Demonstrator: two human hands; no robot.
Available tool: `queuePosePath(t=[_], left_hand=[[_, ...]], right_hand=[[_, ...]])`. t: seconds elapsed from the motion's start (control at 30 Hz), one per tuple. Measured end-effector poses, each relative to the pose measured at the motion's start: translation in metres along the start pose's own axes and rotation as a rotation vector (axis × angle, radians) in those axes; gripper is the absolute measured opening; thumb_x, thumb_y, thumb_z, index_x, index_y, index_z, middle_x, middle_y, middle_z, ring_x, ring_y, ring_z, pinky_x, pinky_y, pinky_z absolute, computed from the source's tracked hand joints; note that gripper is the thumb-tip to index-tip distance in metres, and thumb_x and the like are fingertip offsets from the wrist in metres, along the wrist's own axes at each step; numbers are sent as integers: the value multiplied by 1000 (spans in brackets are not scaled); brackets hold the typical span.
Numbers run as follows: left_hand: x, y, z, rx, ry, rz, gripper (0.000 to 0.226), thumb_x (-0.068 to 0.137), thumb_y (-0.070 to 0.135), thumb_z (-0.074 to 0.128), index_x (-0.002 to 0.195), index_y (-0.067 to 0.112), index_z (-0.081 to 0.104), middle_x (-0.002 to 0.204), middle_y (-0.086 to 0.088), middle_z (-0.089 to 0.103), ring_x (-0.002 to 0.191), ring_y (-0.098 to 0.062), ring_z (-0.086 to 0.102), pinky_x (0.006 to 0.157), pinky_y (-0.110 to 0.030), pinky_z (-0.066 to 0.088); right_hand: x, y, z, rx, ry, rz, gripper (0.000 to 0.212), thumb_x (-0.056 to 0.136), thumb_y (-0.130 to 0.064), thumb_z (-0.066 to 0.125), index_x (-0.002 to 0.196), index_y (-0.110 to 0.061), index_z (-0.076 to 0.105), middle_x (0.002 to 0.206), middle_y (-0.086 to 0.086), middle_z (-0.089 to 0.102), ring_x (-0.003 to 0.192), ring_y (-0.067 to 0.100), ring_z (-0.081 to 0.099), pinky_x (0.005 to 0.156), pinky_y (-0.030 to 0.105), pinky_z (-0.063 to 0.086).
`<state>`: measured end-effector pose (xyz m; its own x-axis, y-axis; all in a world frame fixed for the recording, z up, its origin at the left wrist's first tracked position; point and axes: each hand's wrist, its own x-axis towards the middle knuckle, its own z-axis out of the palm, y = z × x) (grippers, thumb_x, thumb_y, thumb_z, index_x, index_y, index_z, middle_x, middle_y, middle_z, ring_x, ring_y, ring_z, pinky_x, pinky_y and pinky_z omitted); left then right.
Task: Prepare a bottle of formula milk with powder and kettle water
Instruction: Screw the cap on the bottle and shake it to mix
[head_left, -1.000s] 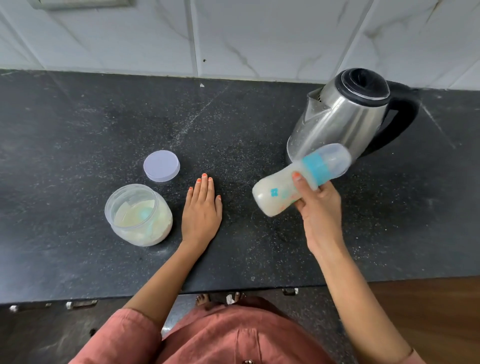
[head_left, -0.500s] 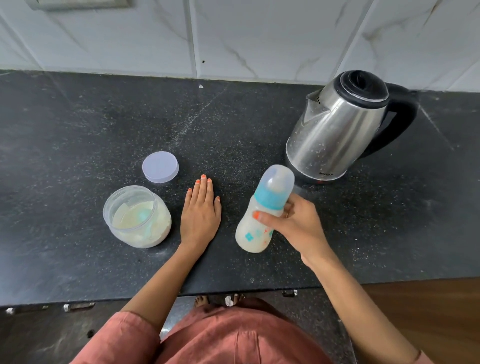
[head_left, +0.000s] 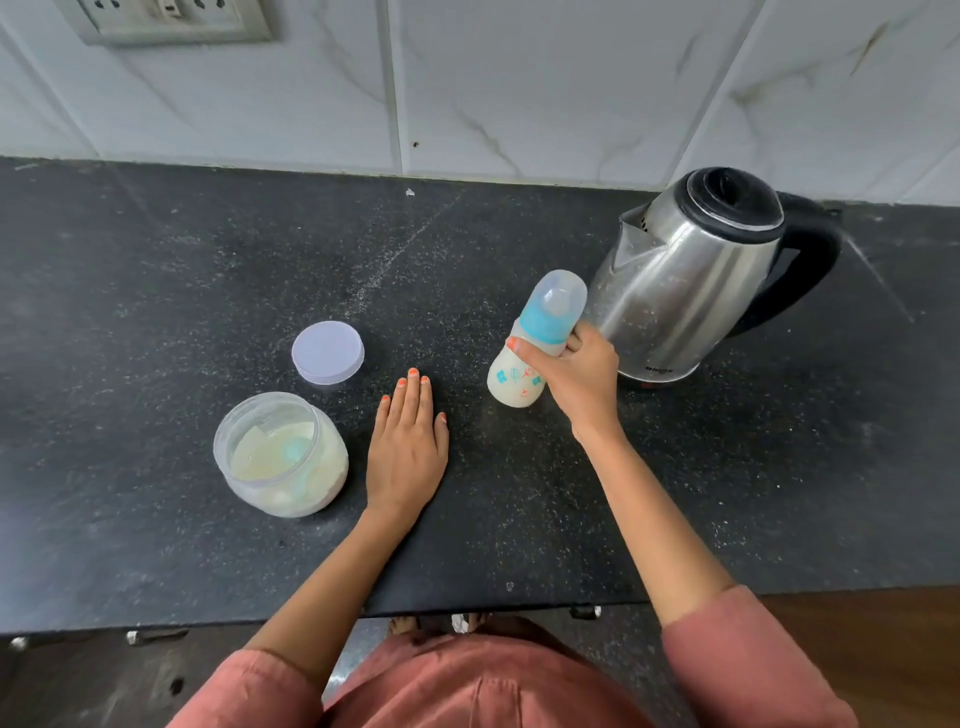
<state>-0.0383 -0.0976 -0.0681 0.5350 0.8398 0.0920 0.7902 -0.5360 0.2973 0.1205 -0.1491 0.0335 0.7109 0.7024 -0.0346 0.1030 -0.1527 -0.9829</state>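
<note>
We see the right hand (head_left: 576, 374) gripping the baby bottle (head_left: 524, 358). The thumb crosses the near side at the blue collar and the fingers curl round the far side. The bottle leans, with its clear cap tipped away from the wrist toward the kettle (head_left: 685, 280). The lower body holds milky white liquid. We can't tell if the base touches the counter (head_left: 156, 291) or sits just above it.

The left hand (head_left: 408, 452) lies flat on the counter, palm down, fingers straight and together, holding nothing. The two hands are apart, with a bare strip of counter between them, and the bottle sits just right of the left fingertips.

The kettle stands just beyond the right hand. It has a steel body and a black lid, closed, with the spout facing the bottle and the black handle on the far right side. From here we read the bottle cap as near the kettle wall but not clearly touching it.

The powder jar (head_left: 280, 457) stands open just left of the left hand and is about half full of pale powder. There's a pale blue item inside, too blurred to name. Its lilac lid (head_left: 327, 352) lies flat beyond the jar, ahead-left of the left fingertips and separate from both.

Behind all this is the tiled wall (head_left: 519, 83), with a socket plate (head_left: 171, 21) far ahead-left of the left hand. Rust-coloured sleeves (head_left: 737, 649) show on both arms.
</note>
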Motion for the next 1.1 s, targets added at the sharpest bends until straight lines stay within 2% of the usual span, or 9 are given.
queuePosePath(t=[0.1,0.23,0.3,0.5,0.63,0.77,0.9,1.1], left_hand=[[-1,1,-1,4,14,2,56,91,29,23,131,-3,44,139,-19,44,128,-31,43,106,-44,28],[0,0,0,9,17,7,55,92,29,23,132,-3,43,139,-18,43,129,-30,42,106,-43,23],[2,0,1,22,21,6,54,92,28,25,131,-3,44,138,-18,45,127,-30,44,106,-44,23],[3,2,-2,44,38,17,52,91,27,26,129,-2,47,136,-18,48,124,-31,48,102,-50,33],[3,2,-4,43,30,12,52,91,28,26,129,-1,48,135,-18,49,123,-30,49,99,-50,37],[3,2,-3,43,19,11,52,91,28,27,128,-1,48,134,-18,50,122,-30,50,98,-50,38],[3,1,-3,38,13,7,52,92,28,26,130,-1,46,136,-17,48,124,-30,48,101,-48,34],[3,1,-4,20,-10,7,53,92,29,25,131,-1,45,137,-17,47,125,-30,47,103,-47,31]], right_hand=[[18,2,7,-43,4,-37,35,67,-16,79,94,-19,58,93,-7,63,85,2,60,74,14,49],[40,4,16,-123,4,-89,37,66,-18,80,96,-18,57,94,-8,60,85,3,58,70,9,48],[49,6,20,-159,-7,-119,40,65,-18,81,97,-17,57,96,-7,61,88,6,59,76,14,48],[61,13,28,-206,-19,-167,46,65,-17,81,104,-10,59,98,-5,61,91,9,59,81,20,48],[60,19,31,-219,-33,-175,48,65,-16,81,108,-9,59,100,-6,60,92,6,57,80,17,46],[59,23,32,-226,-37,-189,51,66,-15,80,112,-7,58,112,5,64,95,6,55,83,18,45],[59,25,31,-265,-70,-191,55,68,-17,78,117,-7,54,118,7,61,100,6,53,86,18,44],[58,31,30,-307,-105,-158,63,70,-17,77,126,-11,47,127,6,57,116,16,54,94,25,43]])
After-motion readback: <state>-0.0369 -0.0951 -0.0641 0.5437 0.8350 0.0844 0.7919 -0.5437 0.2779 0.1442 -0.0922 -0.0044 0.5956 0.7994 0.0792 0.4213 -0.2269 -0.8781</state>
